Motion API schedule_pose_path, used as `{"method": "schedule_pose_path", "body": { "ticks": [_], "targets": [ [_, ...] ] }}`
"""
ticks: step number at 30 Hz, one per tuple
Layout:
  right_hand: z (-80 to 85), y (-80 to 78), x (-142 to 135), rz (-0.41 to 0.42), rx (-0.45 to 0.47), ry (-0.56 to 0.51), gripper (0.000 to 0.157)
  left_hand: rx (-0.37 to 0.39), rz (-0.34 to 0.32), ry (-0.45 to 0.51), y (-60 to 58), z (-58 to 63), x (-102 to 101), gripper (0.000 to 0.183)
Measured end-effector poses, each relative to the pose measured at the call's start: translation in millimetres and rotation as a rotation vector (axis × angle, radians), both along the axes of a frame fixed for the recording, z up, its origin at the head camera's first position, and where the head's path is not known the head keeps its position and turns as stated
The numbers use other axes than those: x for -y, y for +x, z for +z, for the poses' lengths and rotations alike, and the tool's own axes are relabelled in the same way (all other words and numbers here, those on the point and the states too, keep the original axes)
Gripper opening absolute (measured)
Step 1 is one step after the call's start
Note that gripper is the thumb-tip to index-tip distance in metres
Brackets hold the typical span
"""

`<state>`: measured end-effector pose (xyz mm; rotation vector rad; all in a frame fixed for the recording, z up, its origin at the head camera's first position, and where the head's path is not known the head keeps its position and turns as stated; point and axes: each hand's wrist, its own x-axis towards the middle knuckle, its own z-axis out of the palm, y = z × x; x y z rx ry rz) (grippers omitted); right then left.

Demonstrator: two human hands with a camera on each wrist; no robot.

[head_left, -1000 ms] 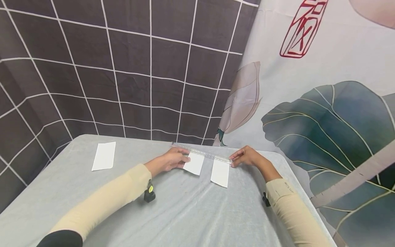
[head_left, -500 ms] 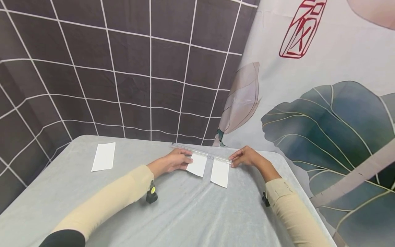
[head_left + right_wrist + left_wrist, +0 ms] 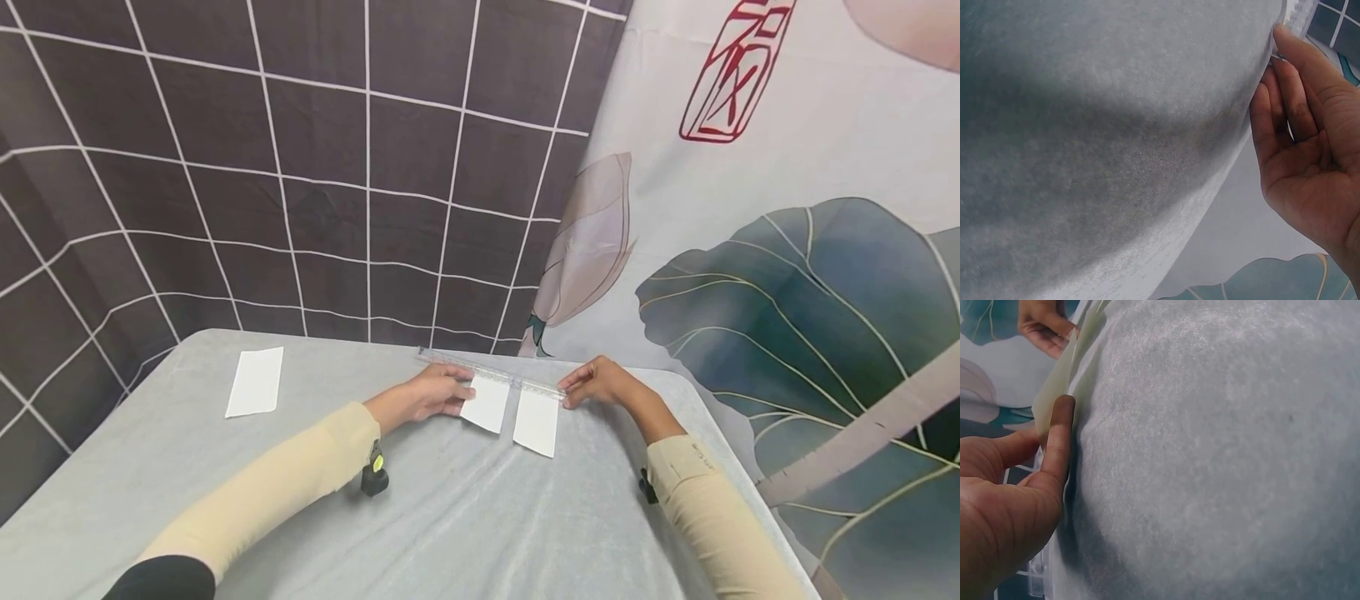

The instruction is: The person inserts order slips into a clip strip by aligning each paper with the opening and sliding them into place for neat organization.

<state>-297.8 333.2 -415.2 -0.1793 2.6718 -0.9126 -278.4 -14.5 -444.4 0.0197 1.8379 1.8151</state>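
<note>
One white sheet (image 3: pixel 255 382) lies by itself on the left of the grey table (image 3: pixel 450 517) in the head view, well apart from a middle sheet (image 3: pixel 486 402) and a right sheet (image 3: pixel 536 423), which sit side by side with a narrow gap. A clear ruler (image 3: pixel 516 381) runs along their far edges. The left hand (image 3: pixel 431 390) pinches the middle sheet's left edge; the right hand (image 3: pixel 600 382) pinches the ruler's right end. From the left wrist, thumb and finger grip the paper, which looks tilted off the cloth. From the right wrist, thumb and fingertips meet at the ruler's end, beside the table's edge.
</note>
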Motion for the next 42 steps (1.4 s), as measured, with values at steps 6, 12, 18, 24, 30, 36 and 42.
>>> {"method": "schedule_pose_path", "body": {
  "ticks": [6, 12, 18, 24, 30, 36, 42],
  "targets": [
    [-0.9, -0.7, -0.3, 0.001, 0.0, -0.001, 0.033, -0.003, -0.007, -0.001, 0.5, -0.6, -1.7, 0.057],
    [-0.2, -0.5, -1.7, -0.006, 0.004, 0.001, 0.032, -0.007, -0.031, -0.009, 1.9, -0.9, -3.5, 0.06],
    [1.3, -3.3, -2.4, -0.002, -0.014, 0.007, 0.033, -0.021, -0.045, 0.005, 0.0, 3.7, -5.8, 0.061],
    [0.5, -3.8, -2.7, 0.003, -0.017, -0.007, 0.033, -0.017, -0.051, 0.003, 1.8, 5.1, -5.1, 0.06],
    [-1.8, -1.5, -3.0, 0.0, 0.0, -0.02, 0.033, -0.01, -0.06, -0.004, 3.3, 0.8, -5.0, 0.06],
    [-0.7, -0.6, -3.3, 0.0, -0.007, -0.008, 0.033, -0.021, -0.065, 0.001, 2.5, -2.5, -5.6, 0.061],
    [-1.0, 0.4, -1.4, 0.005, -0.014, -0.002, 0.034, -0.003, -0.061, 0.002, 2.7, -1.8, -2.6, 0.061]
  ]
}}
